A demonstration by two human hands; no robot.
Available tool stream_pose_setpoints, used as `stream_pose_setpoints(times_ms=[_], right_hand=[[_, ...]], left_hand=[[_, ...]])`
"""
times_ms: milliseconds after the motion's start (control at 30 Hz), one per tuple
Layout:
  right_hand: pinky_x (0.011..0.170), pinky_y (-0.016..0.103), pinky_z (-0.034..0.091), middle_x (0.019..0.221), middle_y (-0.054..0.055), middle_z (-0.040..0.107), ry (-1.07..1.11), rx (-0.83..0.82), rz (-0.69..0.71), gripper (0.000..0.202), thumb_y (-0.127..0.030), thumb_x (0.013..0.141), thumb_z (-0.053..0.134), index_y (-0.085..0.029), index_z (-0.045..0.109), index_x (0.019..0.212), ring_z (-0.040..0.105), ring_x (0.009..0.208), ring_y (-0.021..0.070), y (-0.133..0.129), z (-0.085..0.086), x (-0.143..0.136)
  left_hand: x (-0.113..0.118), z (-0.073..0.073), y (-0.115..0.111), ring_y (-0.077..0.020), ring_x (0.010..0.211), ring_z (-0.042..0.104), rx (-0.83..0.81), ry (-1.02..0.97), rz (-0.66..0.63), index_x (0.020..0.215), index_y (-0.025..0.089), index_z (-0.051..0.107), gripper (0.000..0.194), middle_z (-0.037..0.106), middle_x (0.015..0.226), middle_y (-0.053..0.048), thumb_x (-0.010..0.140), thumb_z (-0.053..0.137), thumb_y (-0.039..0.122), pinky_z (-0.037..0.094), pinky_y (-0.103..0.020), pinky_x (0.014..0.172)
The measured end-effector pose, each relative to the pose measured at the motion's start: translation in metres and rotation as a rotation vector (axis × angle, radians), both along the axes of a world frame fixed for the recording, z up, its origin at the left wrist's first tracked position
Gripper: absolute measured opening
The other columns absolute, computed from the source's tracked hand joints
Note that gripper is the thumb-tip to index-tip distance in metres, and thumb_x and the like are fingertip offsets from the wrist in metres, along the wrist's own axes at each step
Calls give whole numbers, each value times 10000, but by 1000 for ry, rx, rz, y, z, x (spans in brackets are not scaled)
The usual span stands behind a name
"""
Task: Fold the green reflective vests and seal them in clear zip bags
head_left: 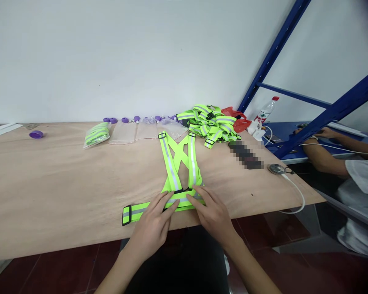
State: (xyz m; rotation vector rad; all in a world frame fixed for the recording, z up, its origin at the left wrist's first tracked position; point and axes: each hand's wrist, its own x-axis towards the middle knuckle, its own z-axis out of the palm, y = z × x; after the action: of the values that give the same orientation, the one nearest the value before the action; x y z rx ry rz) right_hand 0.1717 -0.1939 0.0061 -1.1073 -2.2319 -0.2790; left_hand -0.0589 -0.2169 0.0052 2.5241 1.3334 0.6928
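A neon yellow-green reflective harness (180, 155) lies flat on the wooden table, its two upper straps crossing in an X. Its waist band runs sideways near the table's front edge, with a black buckle (126, 215) at the left end. My left hand (155, 217) rests on the band left of the middle, fingers spread. On the band's right part lies my right hand (213, 210), its fingers also apart. Both hands press on the band from above without gripping it. Part of the band is hidden under the fingers.
Behind the harness are a tangled pile of straps (216, 124), clear bags (123, 133) and a bagged harness (97, 134). To the right are a pixelated dark object (246, 155), a round cabled device (277, 169), a bottle (266, 110), blue shelving (271, 53) and another person's arm (322, 157).
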Motion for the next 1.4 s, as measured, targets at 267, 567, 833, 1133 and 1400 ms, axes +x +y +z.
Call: stream_pose_setpoints(times_ms=[267, 567, 833, 1133, 1400], right_hand=[[859, 299, 611, 1245, 82, 716, -19, -40, -53, 434, -37, 936, 458, -244, 727, 1206, 723, 1025, 189, 0, -9, 15], [965, 463, 559, 1262, 104, 703, -10, -85, -160, 285, -190, 938, 544, -211, 733, 1150, 654, 1179, 289, -12, -1, 1], [1129, 626, 340, 1517, 92, 500, -101, -272, -65, 527, -290, 965, 529, -284, 469, 1488, 433, 1408, 357, -27, -1, -41], [1076, 711, 319, 1552, 125, 445, -197, -307, -44, 647, -436, 937, 610, -331, 383, 1534, 399, 1415, 418, -26, -8, -36], [1170, 578, 313, 1550, 126, 451, -151, -350, -51, 511, -393, 985, 515, -212, 502, 1463, 367, 1459, 322, -30, -2, -40]], left_hand=[[0, 6, 1, -280, 1471, 356, -5, 85, -51, 1482, 274, 458, 511, 414, 1577, -83, 989, 443, 141, 421, -517, 1143], [1, 3, 1, -283, 1511, 257, 33, 153, -73, 1541, 247, 352, 562, 343, 1612, -100, 993, 428, 149, 352, -517, 1183], [-3, 4, 1, -270, 1522, 210, 8, 146, -106, 1555, 215, 293, 643, 315, 1621, -110, 941, 419, 71, 352, -509, 1190], [-3, 16, 2, -247, 1416, 453, -177, -81, -7, 1363, 201, 450, 369, 488, 1517, -141, 994, 439, 200, 484, -461, 1105], [-60, 36, -7, -257, 1401, 473, -89, -64, 71, 1417, 304, 490, 422, 531, 1494, -33, 996, 486, 339, 402, -477, 1167]])
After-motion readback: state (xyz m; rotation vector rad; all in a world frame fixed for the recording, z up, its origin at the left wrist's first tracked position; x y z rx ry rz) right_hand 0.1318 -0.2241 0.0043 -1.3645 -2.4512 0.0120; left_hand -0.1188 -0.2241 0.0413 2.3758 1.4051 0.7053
